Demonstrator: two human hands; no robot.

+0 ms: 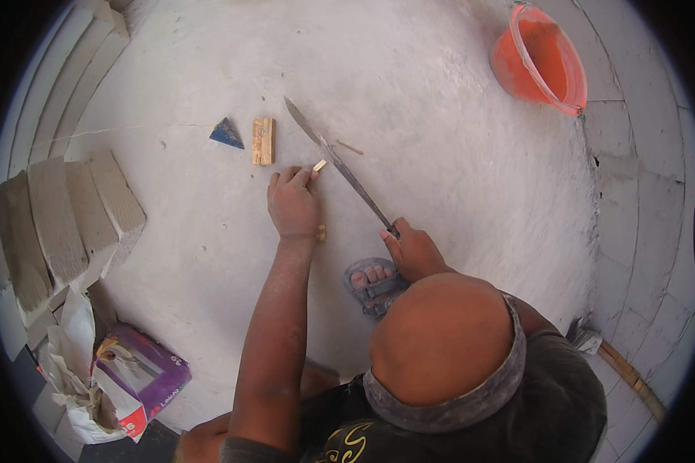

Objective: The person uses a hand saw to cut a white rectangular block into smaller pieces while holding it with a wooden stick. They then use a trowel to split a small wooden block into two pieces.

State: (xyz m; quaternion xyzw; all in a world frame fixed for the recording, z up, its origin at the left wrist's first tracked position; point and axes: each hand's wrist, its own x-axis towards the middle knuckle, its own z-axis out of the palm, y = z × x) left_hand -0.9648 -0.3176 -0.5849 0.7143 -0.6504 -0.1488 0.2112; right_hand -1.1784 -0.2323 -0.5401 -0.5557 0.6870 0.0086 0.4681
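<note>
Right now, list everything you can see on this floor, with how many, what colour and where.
long blade: one, grey metal, middle of the floor, handle end in the right hand
small wood piece: one, pale, at the blade, pinched by the left fingers
wood block: one, light brown, beyond the left hand
triangular chip: one, blue, left of the wood block
wood sliver: one, pale, right of the blade
bucket: one, orange, upper right
grey blocks: several, stacked at left
torn bags: white and purple, lower left
sandalled foot: one, near the right hand
left hand: one, on the floor
right hand: one, gripping the blade
</note>
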